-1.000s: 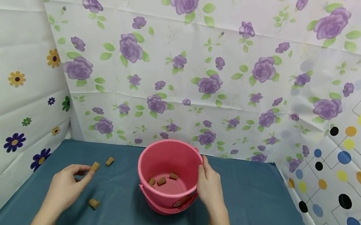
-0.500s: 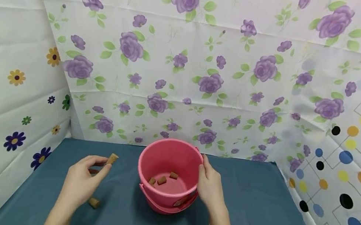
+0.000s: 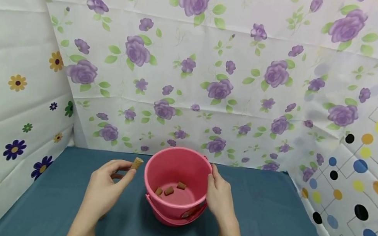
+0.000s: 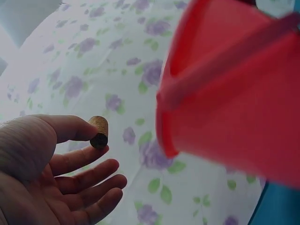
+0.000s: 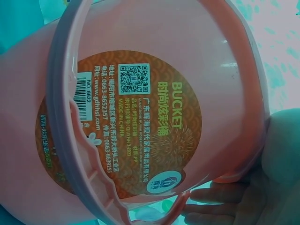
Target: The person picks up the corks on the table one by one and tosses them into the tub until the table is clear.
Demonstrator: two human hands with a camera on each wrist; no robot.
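Note:
Between thumb and fingertip, my left hand point(image 3: 105, 186) pinches a small brown cork point(image 3: 136, 163), just left of the pink bucket's rim. The left wrist view shows the same cork point(image 4: 99, 132) with the other fingers spread loosely below it. Upright on the table stands the pink bucket point(image 3: 173, 211), with 3 corks point(image 3: 169, 190) lying on its floor. My right hand point(image 3: 221, 195) holds the bucket by its right side at the rim. In the right wrist view, its fingers point(image 5: 215, 208) lie by the bucket's handle point(image 5: 61, 93) and label point(image 5: 159, 93).
A blue-grey cloth point(image 3: 278, 221) covers the table. Behind it hangs a flowered sheet point(image 3: 193, 75), with patterned sheets at the left point(image 3: 18, 114) and right point(image 3: 352, 191). My left hand and forearm hide part of the table on the left.
My left hand has moved right with the cork, up to the bucket's left rim. Two corks seen on the table earlier are now covered by that hand and arm. The right hand and bucket stay put.

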